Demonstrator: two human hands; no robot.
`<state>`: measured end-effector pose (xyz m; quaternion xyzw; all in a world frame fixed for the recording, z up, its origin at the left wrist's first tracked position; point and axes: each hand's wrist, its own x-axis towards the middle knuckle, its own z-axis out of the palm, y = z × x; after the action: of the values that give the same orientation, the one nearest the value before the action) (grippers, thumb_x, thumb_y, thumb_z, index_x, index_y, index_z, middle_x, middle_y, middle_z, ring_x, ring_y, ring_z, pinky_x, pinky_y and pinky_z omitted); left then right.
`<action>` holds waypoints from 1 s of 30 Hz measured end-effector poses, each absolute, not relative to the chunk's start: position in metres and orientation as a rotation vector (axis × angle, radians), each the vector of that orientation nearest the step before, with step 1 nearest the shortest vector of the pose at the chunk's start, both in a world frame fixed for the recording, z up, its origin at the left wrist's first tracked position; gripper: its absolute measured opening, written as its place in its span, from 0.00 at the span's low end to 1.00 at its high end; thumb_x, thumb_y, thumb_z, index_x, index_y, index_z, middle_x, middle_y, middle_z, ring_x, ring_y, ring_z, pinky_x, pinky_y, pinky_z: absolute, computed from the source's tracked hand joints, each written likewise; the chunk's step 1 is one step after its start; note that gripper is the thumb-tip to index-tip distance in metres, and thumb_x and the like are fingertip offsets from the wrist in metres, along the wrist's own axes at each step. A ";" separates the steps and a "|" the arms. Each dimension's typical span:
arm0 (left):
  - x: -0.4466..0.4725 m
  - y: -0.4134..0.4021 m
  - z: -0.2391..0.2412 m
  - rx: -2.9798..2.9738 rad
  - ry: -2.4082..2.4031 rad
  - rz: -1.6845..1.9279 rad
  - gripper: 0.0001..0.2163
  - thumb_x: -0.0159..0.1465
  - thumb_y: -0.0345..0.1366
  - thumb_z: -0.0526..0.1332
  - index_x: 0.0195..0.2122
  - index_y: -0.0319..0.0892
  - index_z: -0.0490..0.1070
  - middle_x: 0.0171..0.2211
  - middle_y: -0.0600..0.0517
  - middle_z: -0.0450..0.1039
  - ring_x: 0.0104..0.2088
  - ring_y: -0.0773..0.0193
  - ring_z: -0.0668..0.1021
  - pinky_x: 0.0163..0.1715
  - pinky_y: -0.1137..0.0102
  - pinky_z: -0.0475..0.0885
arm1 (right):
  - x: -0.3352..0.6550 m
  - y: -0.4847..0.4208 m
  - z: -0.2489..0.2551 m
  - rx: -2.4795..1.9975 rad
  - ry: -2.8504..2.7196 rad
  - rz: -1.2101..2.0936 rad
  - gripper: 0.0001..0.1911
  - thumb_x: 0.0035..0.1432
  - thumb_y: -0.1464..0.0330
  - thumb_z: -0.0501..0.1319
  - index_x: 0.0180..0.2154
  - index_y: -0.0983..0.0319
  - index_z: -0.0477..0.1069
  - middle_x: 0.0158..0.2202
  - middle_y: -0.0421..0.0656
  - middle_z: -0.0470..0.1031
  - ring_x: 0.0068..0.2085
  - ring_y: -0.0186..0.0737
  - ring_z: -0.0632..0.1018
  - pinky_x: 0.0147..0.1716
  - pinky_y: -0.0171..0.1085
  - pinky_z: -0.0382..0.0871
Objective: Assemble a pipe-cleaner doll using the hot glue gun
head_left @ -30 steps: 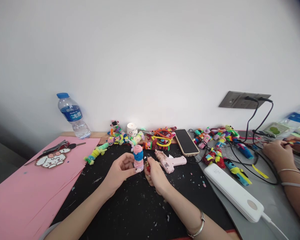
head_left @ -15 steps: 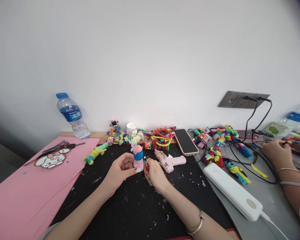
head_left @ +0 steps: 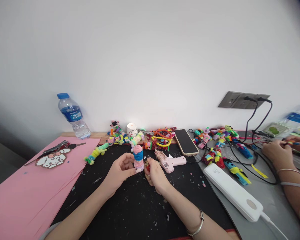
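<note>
My left hand (head_left: 122, 170) grips a small figure of coiled pipe cleaners (head_left: 138, 157), pink on top, blue in the middle and pink-lilac below, held upright. Close on its right, my right hand (head_left: 155, 175) is closed around a small red and yellowish thing (head_left: 147, 164), mostly hidden by the fingers, so its kind does not show. A pink hot glue gun (head_left: 172, 163) with a crusted nozzle end lies just beyond my right hand on the black mat (head_left: 130, 213).
Along the wall lie several pipe-cleaner figures (head_left: 96, 155), a paper cup (head_left: 132, 129) and a phone (head_left: 187, 141). A water bottle (head_left: 74, 116) leans at left by pink sheets (head_left: 27, 193). At right are a white power bank (head_left: 232, 191), black cables (head_left: 270, 111) and another person's hands (head_left: 277, 155).
Both hands stay almost in place around the figure. The right hand has shifted very slightly away from it. The other person's hands have barely moved.
</note>
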<state>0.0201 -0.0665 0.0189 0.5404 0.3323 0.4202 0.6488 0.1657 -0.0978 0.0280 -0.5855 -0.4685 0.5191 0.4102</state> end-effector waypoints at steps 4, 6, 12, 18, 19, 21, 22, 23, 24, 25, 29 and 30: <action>0.020 -0.066 0.019 1.232 0.766 0.951 0.14 0.50 0.29 0.67 0.35 0.42 0.66 0.32 0.56 0.72 0.34 0.69 0.74 0.36 0.74 0.66 | 0.165 -0.098 0.029 -1.497 -1.198 1.304 0.27 0.64 0.58 0.33 0.14 0.57 0.47 0.11 0.33 0.44 0.13 0.29 0.49 0.13 0.31 0.45; 0.020 -0.066 0.019 1.230 0.763 0.950 0.13 0.50 0.30 0.68 0.35 0.42 0.66 0.33 0.55 0.72 0.34 0.68 0.74 0.36 0.74 0.67 | 0.165 -0.097 0.028 -1.510 -1.215 1.280 0.27 0.64 0.60 0.33 0.15 0.57 0.46 0.11 0.33 0.45 0.13 0.29 0.49 0.13 0.31 0.46; 0.020 -0.066 0.019 1.245 0.758 0.952 0.13 0.50 0.30 0.68 0.35 0.42 0.67 0.32 0.55 0.72 0.35 0.67 0.74 0.37 0.73 0.67 | 0.170 -0.095 0.015 -1.551 -1.293 1.164 0.21 0.63 0.67 0.41 0.17 0.58 0.55 0.14 0.35 0.54 0.16 0.32 0.58 0.17 0.31 0.54; 0.019 -0.067 0.020 1.244 0.762 0.957 0.13 0.50 0.30 0.68 0.35 0.42 0.67 0.33 0.54 0.73 0.35 0.67 0.74 0.37 0.73 0.67 | 0.174 -0.093 0.007 -1.576 -1.353 1.114 0.16 0.60 0.71 0.46 0.20 0.60 0.59 0.15 0.35 0.56 0.18 0.32 0.61 0.20 0.30 0.55; 0.019 -0.067 0.020 1.245 0.762 0.958 0.13 0.50 0.30 0.68 0.35 0.42 0.67 0.33 0.54 0.73 0.35 0.66 0.74 0.37 0.72 0.67 | 0.174 -0.093 0.007 -1.575 -1.354 1.117 0.17 0.60 0.71 0.46 0.19 0.60 0.58 0.15 0.35 0.55 0.18 0.32 0.60 0.19 0.30 0.55; 0.019 -0.068 0.021 1.247 0.766 0.959 0.13 0.50 0.31 0.68 0.35 0.42 0.67 0.33 0.54 0.73 0.35 0.66 0.74 0.36 0.72 0.67 | 0.173 -0.094 0.009 -1.572 -1.348 1.130 0.18 0.60 0.70 0.45 0.19 0.59 0.57 0.14 0.34 0.53 0.17 0.32 0.58 0.18 0.30 0.54; 0.019 -0.068 0.021 1.247 0.768 0.959 0.13 0.49 0.31 0.68 0.35 0.42 0.67 0.32 0.54 0.73 0.35 0.66 0.74 0.36 0.72 0.67 | 0.172 -0.095 0.011 -1.570 -1.341 1.139 0.19 0.61 0.69 0.44 0.18 0.59 0.56 0.13 0.34 0.52 0.16 0.32 0.57 0.18 0.30 0.53; 0.020 -0.068 0.021 1.247 0.771 0.959 0.13 0.49 0.31 0.68 0.35 0.42 0.67 0.32 0.54 0.73 0.34 0.66 0.74 0.36 0.72 0.67 | 0.171 -0.095 0.013 -1.566 -1.332 1.151 0.20 0.62 0.68 0.42 0.18 0.58 0.54 0.13 0.33 0.51 0.16 0.31 0.56 0.17 0.31 0.53; 0.020 -0.068 0.022 1.247 0.775 0.959 0.13 0.49 0.31 0.68 0.35 0.42 0.67 0.32 0.54 0.73 0.35 0.65 0.74 0.36 0.72 0.67 | 0.170 -0.096 0.016 -1.562 -1.321 1.165 0.21 0.63 0.67 0.40 0.17 0.58 0.53 0.13 0.33 0.49 0.15 0.31 0.55 0.16 0.31 0.52; 0.020 -0.068 0.022 1.248 0.781 0.959 0.13 0.49 0.31 0.68 0.35 0.42 0.67 0.33 0.54 0.73 0.35 0.65 0.74 0.36 0.71 0.67 | 0.168 -0.096 0.018 -1.556 -1.308 1.181 0.23 0.63 0.66 0.38 0.17 0.58 0.51 0.12 0.33 0.48 0.14 0.31 0.54 0.16 0.31 0.51; 0.020 -0.067 0.021 1.248 0.786 0.963 0.13 0.49 0.31 0.68 0.35 0.42 0.67 0.33 0.54 0.73 0.34 0.65 0.74 0.36 0.72 0.67 | 0.165 -0.097 0.027 -1.532 -1.263 1.244 0.26 0.64 0.59 0.33 0.15 0.57 0.47 0.11 0.33 0.45 0.13 0.30 0.50 0.13 0.31 0.47; 0.020 -0.067 0.021 1.247 0.782 0.965 0.13 0.49 0.31 0.68 0.35 0.42 0.67 0.33 0.54 0.73 0.34 0.66 0.74 0.36 0.72 0.67 | 0.164 -0.098 0.028 -1.529 -1.255 1.254 0.27 0.64 0.59 0.33 0.15 0.57 0.47 0.10 0.33 0.45 0.13 0.30 0.50 0.13 0.31 0.47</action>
<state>0.0200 -0.0668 0.0213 0.5461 0.3424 0.4227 0.6371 0.1645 -0.0975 0.0278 -0.6014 -0.4935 0.4931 0.3894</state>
